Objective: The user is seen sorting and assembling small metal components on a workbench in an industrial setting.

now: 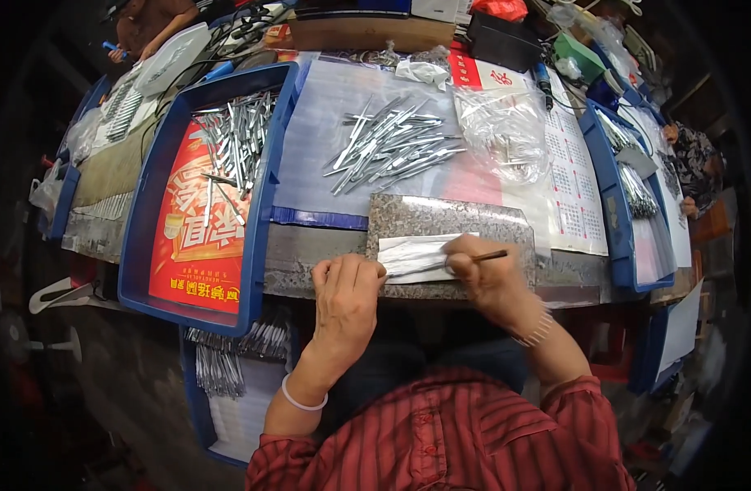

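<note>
My left hand (347, 293) is closed at the left edge of a white paper sheet (408, 248). It pinches one end of a thin silvery metal piece (424, 268) lying across the paper. My right hand (490, 282), slightly blurred, grips a slim brown stick (492, 255) with a dark end, like a brush or pen; its working tip is hidden by the fingers. Under the paper is a speckled stone slab (449, 214) at the table's near edge. Beyond it lies a loose pile of slender silvery metal pieces (392, 146) on a plastic-covered surface.
Left of my hands, a blue tray (265, 196) holds more metal pieces on a red sheet and overhangs the table edge. A clear plastic bag (502, 123) sits beyond the slab. Another blue tray (617, 200) stands right. Below left is a lower bin (197, 409). People work at far left and right.
</note>
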The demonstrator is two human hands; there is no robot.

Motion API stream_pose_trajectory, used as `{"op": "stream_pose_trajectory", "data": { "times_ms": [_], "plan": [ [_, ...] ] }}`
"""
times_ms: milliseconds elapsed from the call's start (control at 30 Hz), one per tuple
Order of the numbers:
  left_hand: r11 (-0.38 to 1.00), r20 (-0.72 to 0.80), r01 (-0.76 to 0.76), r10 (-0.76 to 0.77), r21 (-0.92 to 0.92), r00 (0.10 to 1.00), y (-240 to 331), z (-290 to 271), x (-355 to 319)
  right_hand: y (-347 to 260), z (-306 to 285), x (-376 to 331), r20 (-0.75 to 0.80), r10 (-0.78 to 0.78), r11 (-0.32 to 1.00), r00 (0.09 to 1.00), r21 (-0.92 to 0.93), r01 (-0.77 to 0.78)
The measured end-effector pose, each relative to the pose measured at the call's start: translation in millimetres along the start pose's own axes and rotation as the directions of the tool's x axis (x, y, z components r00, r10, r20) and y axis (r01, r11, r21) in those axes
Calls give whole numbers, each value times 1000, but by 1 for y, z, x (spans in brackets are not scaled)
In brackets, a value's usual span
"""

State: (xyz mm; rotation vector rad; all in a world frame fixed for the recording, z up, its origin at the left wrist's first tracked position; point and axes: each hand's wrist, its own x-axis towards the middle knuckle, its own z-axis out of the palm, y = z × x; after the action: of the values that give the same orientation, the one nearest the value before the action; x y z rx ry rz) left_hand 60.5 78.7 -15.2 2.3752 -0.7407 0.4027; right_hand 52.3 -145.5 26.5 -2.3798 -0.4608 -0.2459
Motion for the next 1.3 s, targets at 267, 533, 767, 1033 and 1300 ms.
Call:
{"op": "stream_pose_trajectory", "data": {
  "times_ms": [267,533,767,1033,1300],
  "plan": [
    [1000,-9,-8,8,-8,1000,-3,1,2,10,-9,-10,-141,96,971,985,230,-62],
    [1000,-11,8,-8,-5,1000,0,2,4,4,-33,-51,34,383,740,923,587,-329],
    [996,-106,33,-23,89,994,8,-19,-22,-3,-10,-62,123,404,525,907,780,-340],
    [896,-160,432,-414,100,896,3,-92,-161,-6,-3,-69,230,383,524,895,743,-416],
    [490,-575,857,-659,160,484,-99,-124,-307,-35,23,-39,411,128,682,903,625,-381]
  ]
}}
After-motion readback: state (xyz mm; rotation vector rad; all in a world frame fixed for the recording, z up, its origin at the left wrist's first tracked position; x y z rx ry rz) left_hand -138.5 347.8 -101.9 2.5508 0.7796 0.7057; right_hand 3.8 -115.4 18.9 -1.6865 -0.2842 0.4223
